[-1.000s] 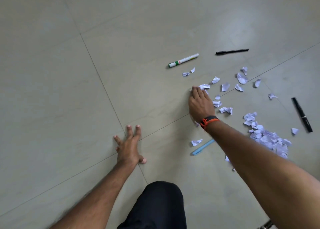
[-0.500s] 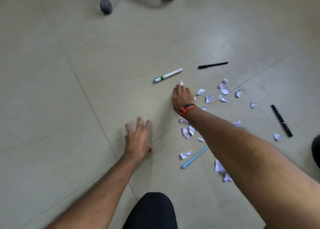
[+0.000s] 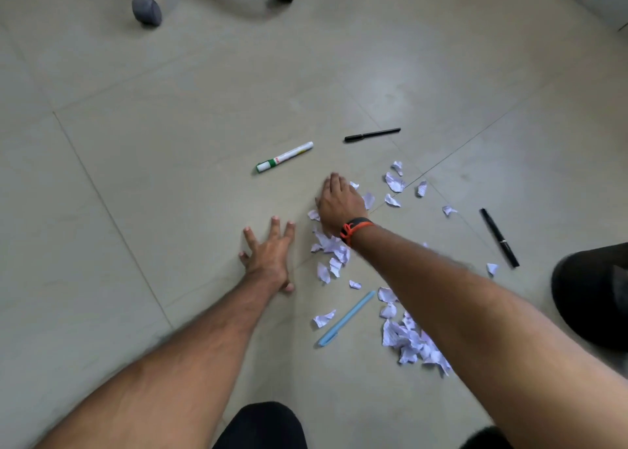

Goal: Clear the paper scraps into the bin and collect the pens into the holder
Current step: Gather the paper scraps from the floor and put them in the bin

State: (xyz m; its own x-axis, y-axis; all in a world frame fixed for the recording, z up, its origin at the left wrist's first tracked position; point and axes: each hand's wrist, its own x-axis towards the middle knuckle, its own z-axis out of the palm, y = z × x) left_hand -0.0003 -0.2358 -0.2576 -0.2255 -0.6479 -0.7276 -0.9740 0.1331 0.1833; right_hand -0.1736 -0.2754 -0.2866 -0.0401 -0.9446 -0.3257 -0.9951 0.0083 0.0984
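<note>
Counting four pens on the grey tiled floor (image 3: 170, 142): white green-banded marker (image 3: 284, 157), two black pens (image 3: 372, 134) (image 3: 499, 237), light-blue pen (image 3: 346, 318); left hand (image 3: 270, 256) splayed flat, right hand (image 3: 341, 201) open, palm down on torn white paper scraps (image 3: 331, 244), gripping nothing.

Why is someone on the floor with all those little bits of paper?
A person is tidying up. Their right hand, the one with an orange and black wristband, lies flat on the torn white paper scraps, apparently gathering them. The left hand is spread flat on the grey tiled floor. A white marker with a green band, two black pens and a light blue pen lie untouched. No bin or holder shows.
</note>
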